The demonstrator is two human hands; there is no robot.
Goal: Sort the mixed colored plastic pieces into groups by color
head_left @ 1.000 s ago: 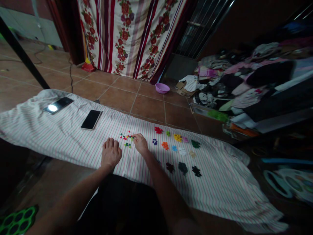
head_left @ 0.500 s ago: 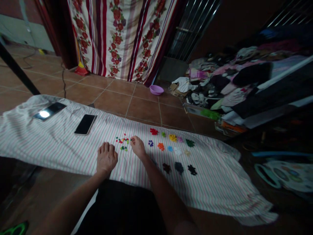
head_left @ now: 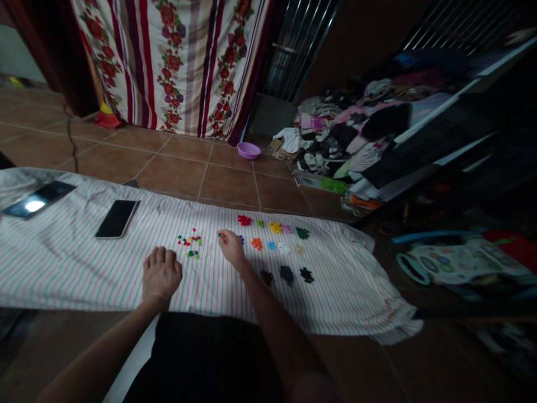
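My left hand (head_left: 161,275) rests palm down on the striped cloth (head_left: 104,274), its fingers lying loosely bent and slightly apart with nothing seen in them. Just beyond it lies a scatter of mixed small coloured pieces (head_left: 192,242), mostly red, yellow and green. A tiny dark green piece (head_left: 220,235) is pinched at the fingertips of my right hand (head_left: 230,246), just above the cloth. Sorted piles lie to the right, among them a red pile (head_left: 244,220), a yellow pile (head_left: 276,227), an orange pile (head_left: 257,244) and a dark green pile (head_left: 302,233). My right hand partly covers the purple pile (head_left: 241,239).
A black-screened phone (head_left: 117,219) and another phone with a bright reflection (head_left: 39,200) lie at the left. Dark piles (head_left: 287,274) sit nearer me at the right. Beyond the cloth's far edge are a purple basin (head_left: 249,150) and heaped clothes (head_left: 335,134).
My right hand has moved right, away from the mixed scatter, carrying the dark green piece towards the sorted piles. My left hand stays resting on the cloth. The view has turned to the right.
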